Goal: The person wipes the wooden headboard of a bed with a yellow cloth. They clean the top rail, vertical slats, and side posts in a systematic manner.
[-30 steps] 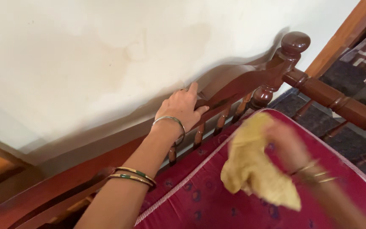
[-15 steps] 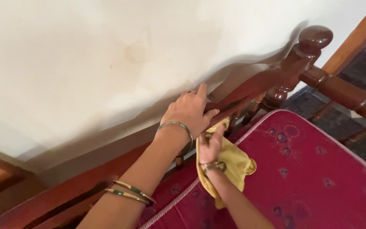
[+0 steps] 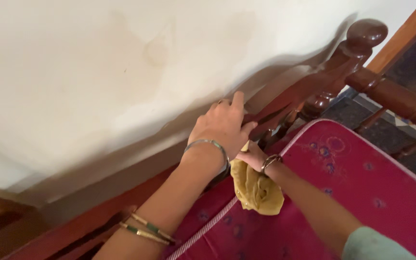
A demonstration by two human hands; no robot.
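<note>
My left hand (image 3: 225,123) grips the top rail of a dark red wooden backrest (image 3: 292,103) that runs along the wall. It wears a silver bangle at the wrist and thin bangles further up the forearm. My right hand (image 3: 252,155) is just below it, closed on a crumpled yellow cloth (image 3: 257,190) and pressing it against the spindles under the rail. The cloth hangs down over the edge of a magenta patterned cushion (image 3: 357,178). Much of my right hand is hidden behind my left wrist.
A cream wall (image 3: 121,62) with faint stains stands right behind the backrest. A rounded corner post (image 3: 364,34) and a turned wooden armrest (image 3: 403,101) lie at the right. Dark tiled floor (image 3: 412,72) shows beyond the armrest.
My right hand swung the yellow cloth in from the right over the cushion and brought it up under my left hand against the backrest. My left hand stayed on the rail.
</note>
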